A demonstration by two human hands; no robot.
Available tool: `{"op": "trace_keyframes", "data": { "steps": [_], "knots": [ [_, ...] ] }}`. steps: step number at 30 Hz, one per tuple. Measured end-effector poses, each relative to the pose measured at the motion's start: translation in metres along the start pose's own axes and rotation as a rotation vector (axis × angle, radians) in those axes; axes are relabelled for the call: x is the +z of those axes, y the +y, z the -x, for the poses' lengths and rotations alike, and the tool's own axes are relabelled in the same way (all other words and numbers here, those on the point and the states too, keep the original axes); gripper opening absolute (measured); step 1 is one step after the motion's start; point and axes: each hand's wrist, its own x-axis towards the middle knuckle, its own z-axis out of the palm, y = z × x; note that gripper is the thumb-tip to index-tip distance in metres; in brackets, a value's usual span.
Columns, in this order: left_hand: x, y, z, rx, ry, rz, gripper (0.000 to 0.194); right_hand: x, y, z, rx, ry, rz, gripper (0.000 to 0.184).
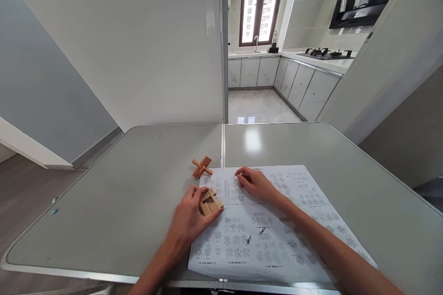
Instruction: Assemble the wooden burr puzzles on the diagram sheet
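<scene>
My left hand (188, 214) is closed round a light wooden interlocking puzzle (210, 202), its thumb along the near edge and its fingers at the far side. The puzzle is blocky, with a recess showing in its top. It is over the left edge of a large printed instruction sheet (273, 244). My right hand (254, 182) is on the upper part of that sheet, fingers curled in and tips near the small printed diagrams. Nothing shows in it. Just beyond the left hand, a reddish-brown wooden burr puzzle (202, 167) of crossed sticks stands at the sheet's top left corner.
The grey folding table (138, 170) has a seam down its middle and a metal rim. Tiny bluish-green bits (54, 211) lie by its left edge. Behind it are a white panel (155, 46) and a kitchen with a gas hob (327, 54).
</scene>
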Motion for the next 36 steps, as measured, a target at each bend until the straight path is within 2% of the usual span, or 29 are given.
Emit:
{"op": "trace_keyframes", "data": {
  "steps": [4,8,17,23,30,34,36],
  "knots": [
    [-0.014,-0.020,0.000,-0.152,0.068,-0.067,0.059,0.002,0.000,0.000,-0.008,0.019,-0.013,0.022],
    [-0.018,-0.024,-0.016,-0.204,0.108,-0.155,0.059,0.003,0.000,0.001,-0.007,0.021,-0.018,0.021],
    [-0.008,-0.033,-0.049,-0.179,0.136,-0.238,0.061,0.004,0.003,0.001,-0.013,0.028,-0.025,0.022],
    [-0.005,-0.036,-0.052,-0.120,0.135,-0.256,0.064,0.005,0.003,0.003,-0.007,0.032,-0.019,0.025],
    [-0.013,-0.055,-0.043,-0.044,0.138,-0.116,0.081,0.002,-0.001,0.002,-0.010,0.041,-0.048,0.029],
    [-0.019,-0.059,-0.040,-0.029,0.138,0.056,0.078,0.001,0.000,0.003,-0.002,0.038,-0.069,0.031],
    [-0.022,-0.059,-0.041,-0.071,0.157,0.151,0.070,0.001,0.000,0.005,0.011,0.032,-0.083,0.033]
  ]
}}
